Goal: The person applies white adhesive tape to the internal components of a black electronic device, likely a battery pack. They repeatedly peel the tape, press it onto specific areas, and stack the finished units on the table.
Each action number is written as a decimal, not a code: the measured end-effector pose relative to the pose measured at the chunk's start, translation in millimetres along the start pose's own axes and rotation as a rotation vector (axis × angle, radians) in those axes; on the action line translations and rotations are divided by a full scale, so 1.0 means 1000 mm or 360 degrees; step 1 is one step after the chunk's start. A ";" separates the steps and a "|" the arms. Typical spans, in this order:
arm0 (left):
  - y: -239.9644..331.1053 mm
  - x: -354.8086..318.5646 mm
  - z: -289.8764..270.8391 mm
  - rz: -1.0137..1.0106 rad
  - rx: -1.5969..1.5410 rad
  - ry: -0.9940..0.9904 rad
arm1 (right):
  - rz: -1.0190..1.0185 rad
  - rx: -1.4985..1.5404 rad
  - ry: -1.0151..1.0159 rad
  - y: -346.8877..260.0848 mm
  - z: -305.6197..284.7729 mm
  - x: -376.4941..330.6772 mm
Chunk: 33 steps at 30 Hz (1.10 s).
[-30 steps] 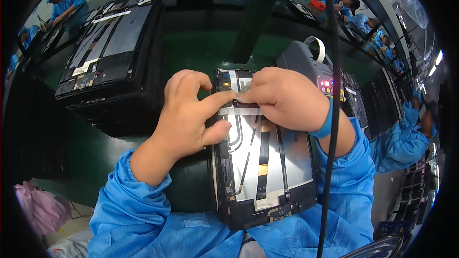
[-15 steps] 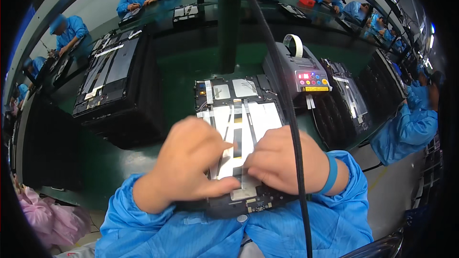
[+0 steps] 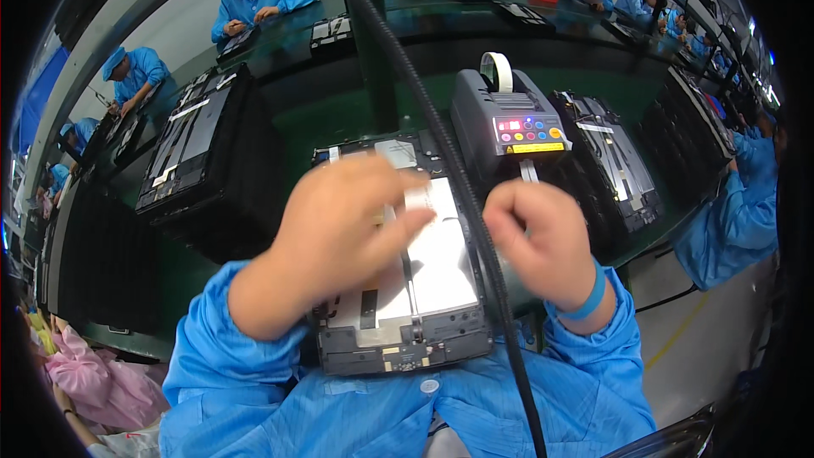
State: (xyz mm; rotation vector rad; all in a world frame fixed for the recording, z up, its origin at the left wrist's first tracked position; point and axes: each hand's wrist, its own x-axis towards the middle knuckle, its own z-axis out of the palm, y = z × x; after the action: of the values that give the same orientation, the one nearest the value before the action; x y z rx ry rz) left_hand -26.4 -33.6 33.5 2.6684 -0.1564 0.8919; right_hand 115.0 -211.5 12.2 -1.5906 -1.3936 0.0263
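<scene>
A flat black device panel (image 3: 441,259) with white battery blocks and a circuit board along its near edge lies in front of me. My left hand (image 3: 339,220) hovers over its left half, blurred, with thumb and forefinger apart and nothing seen between them. To the right of the panel, my right hand (image 3: 543,242) is raised with its fingers curled in; whatever they may hold is hidden. Just beyond that hand stands a grey tape dispenser (image 3: 500,110) with a lit button panel and a roll of tape (image 3: 498,72) on top. A short tape strip (image 3: 528,171) sticks out of its front.
Tall stacks of similar panels stand at the left (image 3: 191,153) and right (image 3: 615,161). A black cable (image 3: 407,76) hangs across the view, over the panel. Co-workers in blue sit along the far bench (image 3: 263,0); another person (image 3: 738,220) is at the right.
My right hand has lifted off the panel and moved right and away, toward the dispenser. My left hand has moved farther up over the panel. The whole view has shifted slightly.
</scene>
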 end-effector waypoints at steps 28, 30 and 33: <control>-0.056 0.014 0.020 0.0009 0.0383 -0.0463 | 0.0529 0.0147 -0.0566 0.072 0.021 0.093; -0.058 0.014 0.021 0.0005 0.0367 -0.0455 | 0.0263 0.0077 -0.0498 0.080 0.013 0.096; -0.060 0.012 0.022 -0.0038 0.0304 -0.0447 | 0.0156 0.0208 -0.0918 0.080 0.003 0.107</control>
State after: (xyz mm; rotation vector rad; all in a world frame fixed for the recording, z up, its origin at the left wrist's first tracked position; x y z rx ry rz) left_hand 8.1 15.1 8.2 2.9579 -0.1073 0.5443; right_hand 208.9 -116.5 16.8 -1.6052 -1.7004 0.6667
